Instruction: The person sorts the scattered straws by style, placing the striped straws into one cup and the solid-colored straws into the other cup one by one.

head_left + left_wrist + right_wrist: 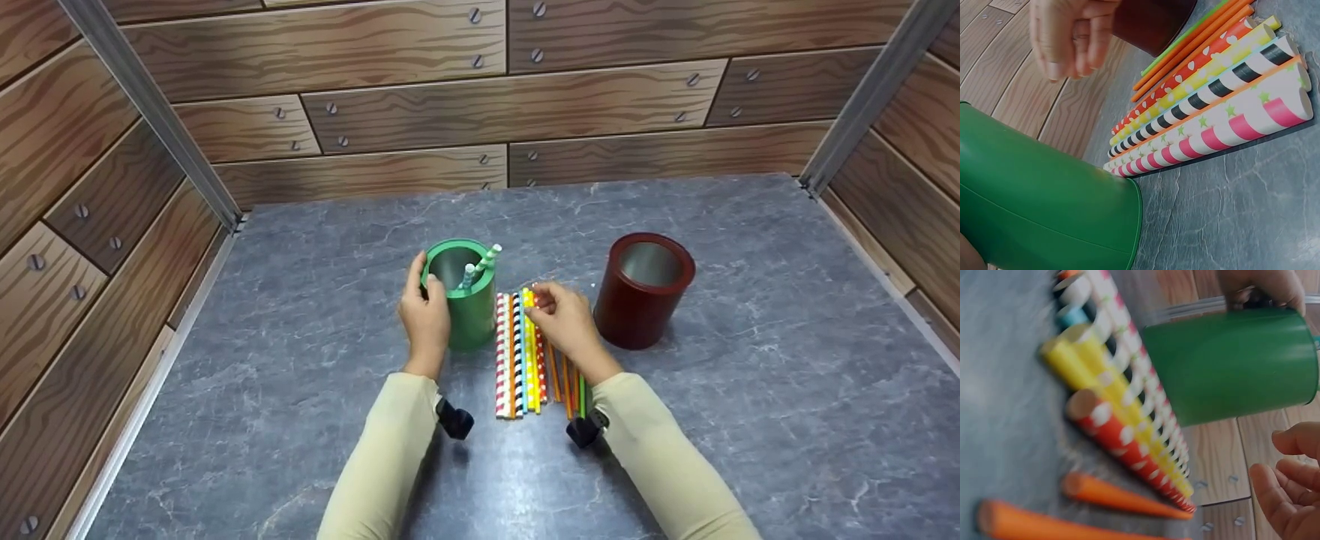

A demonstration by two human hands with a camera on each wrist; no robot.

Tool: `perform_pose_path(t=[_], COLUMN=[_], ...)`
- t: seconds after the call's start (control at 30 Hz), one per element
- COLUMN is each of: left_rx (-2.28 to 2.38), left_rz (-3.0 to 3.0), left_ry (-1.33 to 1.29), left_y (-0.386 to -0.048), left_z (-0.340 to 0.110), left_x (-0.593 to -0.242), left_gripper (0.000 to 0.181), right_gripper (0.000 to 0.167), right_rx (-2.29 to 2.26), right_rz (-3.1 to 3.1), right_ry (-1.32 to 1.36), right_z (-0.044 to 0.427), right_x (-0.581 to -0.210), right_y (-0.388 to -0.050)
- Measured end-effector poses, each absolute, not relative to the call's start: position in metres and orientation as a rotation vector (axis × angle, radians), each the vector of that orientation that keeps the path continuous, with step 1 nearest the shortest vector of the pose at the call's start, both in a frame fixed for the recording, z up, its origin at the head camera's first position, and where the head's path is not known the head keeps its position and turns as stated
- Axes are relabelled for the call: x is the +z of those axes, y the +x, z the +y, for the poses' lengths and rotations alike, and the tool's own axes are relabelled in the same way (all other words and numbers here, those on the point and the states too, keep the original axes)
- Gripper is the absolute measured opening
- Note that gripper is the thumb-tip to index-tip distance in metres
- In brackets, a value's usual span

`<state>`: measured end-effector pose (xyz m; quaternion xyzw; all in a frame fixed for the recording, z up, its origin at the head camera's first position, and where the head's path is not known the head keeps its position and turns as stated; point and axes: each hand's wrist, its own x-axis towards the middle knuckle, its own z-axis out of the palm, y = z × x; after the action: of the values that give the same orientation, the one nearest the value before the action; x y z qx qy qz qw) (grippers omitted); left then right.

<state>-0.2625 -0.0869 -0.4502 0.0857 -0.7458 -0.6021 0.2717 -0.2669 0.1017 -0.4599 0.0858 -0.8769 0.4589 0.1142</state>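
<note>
- The left hand (426, 319) is gripping the green cylindrical cup (472, 322), where two striped straws (488, 258) are leaning.
- The right hand (566, 319) is hovering near the patterned paper straws (517, 367) (empty, fingers loosely bent).
- Those are lying on the worktop (300, 337), a dark red cup (634, 315) standing to their right.

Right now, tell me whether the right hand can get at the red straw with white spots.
Likely yes: the right hand is close and looks empty, and nothing lies on the red straw, though yellow straws lie close along one side.
</note>
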Motion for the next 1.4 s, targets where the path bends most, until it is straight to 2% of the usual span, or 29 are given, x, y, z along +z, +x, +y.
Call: perform_pose_path(t=[0.37,0.57,1.03,1.4], left_rx=[-1.622,-1.623,-1.638,-1.598], left_rz=[-2.011,-2.003,-2.009,-1.993], left_ry=[0.241,0.242,0.239,0.248], left_y=[-0.263,-0.263,-0.263,-0.265], left_z=[-0.088,-0.088,-0.088,-0.087], left_x=[-0.450,-0.450,-0.450,-0.450], left_gripper=[0.042,0.042,0.042,0.041], right_gripper=[0.033,0.030,0.039,0.038], right_rx=[1.276,1.181,0.965,1.087], right_rz=[-2.759,-2.833,-2.963,-2.916], right_ry=[0.136,0.106,0.093,0.051], right_z=[0.106,0.104,0.091,0.090], right_x=[-0.476,-0.483,-0.479,-0.483], right_y=[-0.269,-0.271,-0.279,-0.280])
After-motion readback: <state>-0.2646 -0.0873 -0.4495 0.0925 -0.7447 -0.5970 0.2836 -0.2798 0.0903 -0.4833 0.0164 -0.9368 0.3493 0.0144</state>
